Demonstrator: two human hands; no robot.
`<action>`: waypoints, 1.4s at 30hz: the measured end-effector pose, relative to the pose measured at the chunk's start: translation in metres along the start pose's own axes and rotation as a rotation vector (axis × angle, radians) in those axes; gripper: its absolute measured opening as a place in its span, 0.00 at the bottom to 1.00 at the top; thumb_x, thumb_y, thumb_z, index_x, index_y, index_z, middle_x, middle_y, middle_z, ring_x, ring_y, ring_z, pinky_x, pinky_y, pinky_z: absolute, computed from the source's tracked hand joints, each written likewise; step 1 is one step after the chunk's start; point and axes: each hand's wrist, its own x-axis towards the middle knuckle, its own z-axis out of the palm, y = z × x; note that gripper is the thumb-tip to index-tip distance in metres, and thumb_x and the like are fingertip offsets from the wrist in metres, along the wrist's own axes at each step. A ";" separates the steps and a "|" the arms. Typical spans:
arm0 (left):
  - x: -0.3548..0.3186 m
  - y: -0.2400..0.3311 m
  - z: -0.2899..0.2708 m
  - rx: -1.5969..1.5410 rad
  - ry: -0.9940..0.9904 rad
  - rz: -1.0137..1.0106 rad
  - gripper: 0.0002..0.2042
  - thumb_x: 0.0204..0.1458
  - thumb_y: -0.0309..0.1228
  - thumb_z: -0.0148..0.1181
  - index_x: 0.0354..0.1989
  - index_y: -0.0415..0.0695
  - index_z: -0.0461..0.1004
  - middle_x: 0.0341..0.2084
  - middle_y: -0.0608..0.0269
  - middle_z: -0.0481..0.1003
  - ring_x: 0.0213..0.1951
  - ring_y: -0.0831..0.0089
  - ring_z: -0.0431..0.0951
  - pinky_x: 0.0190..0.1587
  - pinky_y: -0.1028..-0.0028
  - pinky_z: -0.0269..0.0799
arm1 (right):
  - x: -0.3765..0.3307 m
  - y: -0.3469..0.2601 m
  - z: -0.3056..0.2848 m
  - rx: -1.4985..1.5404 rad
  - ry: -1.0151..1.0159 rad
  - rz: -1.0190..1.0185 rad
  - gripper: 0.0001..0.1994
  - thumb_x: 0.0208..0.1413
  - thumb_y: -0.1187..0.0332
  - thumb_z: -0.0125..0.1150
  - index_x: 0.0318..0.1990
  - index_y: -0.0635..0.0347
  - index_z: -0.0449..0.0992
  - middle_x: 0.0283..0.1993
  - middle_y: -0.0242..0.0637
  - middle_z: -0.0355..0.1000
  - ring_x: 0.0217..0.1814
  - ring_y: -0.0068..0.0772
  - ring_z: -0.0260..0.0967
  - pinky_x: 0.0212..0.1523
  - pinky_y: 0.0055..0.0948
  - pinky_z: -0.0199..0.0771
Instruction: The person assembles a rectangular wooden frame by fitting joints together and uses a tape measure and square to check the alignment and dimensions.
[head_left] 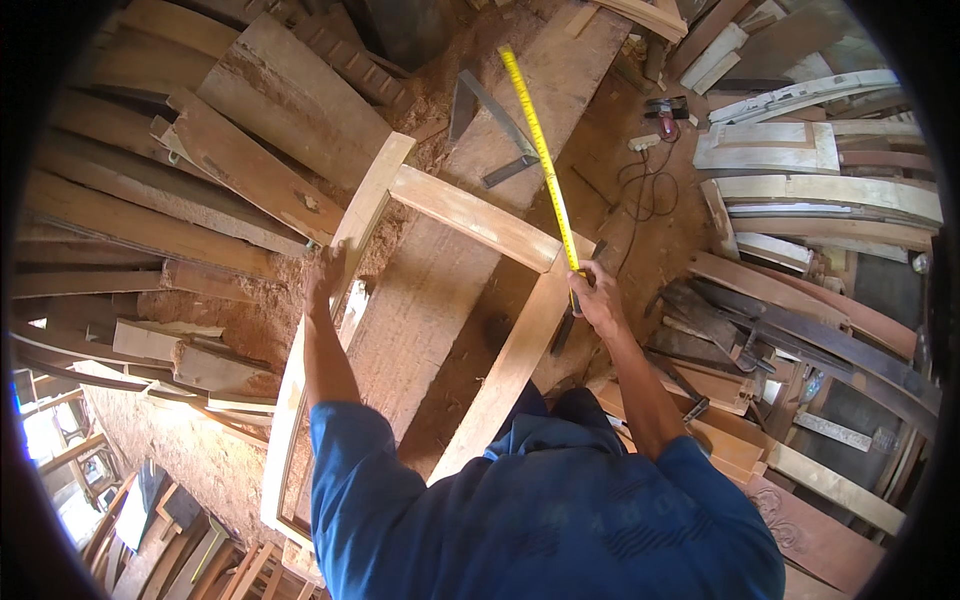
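Note:
A yellow tape measure (536, 140) sticks out away from me in a long, straight strip. Its near end is in my right hand (597, 298), whose fingers are closed round it; the dark part under them is mostly hidden. My left hand (325, 272) grips the left rail of a pale wooden frame (475, 218), though its fingertips are hard to make out. The frame has two long rails joined by a crosspiece near its far end. My right hand is just beside the corner where crosspiece and right rail meet.
Beneath the frame runs a wide plank (420, 300). A dark try square (505, 130) lies on the plank beyond the crosspiece. Boards (150, 215) are stacked at left, with more timber (830, 205) at right. A power cord (645, 185) coils on the dusty floor.

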 end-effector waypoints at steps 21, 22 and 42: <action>-0.002 -0.021 0.010 -0.090 -0.018 -0.050 0.38 0.58 0.66 0.37 0.67 0.52 0.62 0.60 0.42 0.68 0.63 0.45 0.66 0.64 0.54 0.60 | -0.021 -0.068 -0.011 -0.468 0.072 -0.344 0.16 0.53 0.61 0.64 0.47 0.58 0.76 0.32 0.44 0.76 0.33 0.41 0.75 0.36 0.36 0.73; -0.006 -0.004 0.004 -0.126 -0.051 -0.051 0.38 0.57 0.67 0.37 0.68 0.52 0.61 0.60 0.42 0.68 0.63 0.45 0.66 0.64 0.54 0.60 | -0.024 -0.069 -0.012 -0.517 -0.010 -0.389 0.17 0.52 0.61 0.64 0.47 0.58 0.76 0.33 0.46 0.76 0.35 0.44 0.76 0.37 0.37 0.74; -0.009 0.025 -0.019 -0.073 -0.132 -0.049 0.40 0.58 0.66 0.36 0.67 0.44 0.62 0.64 0.41 0.63 0.66 0.44 0.61 0.66 0.54 0.57 | -0.041 -0.007 -0.050 -0.610 -0.185 -0.231 0.23 0.49 0.62 0.63 0.54 0.59 0.75 0.47 0.52 0.75 0.50 0.54 0.72 0.50 0.45 0.72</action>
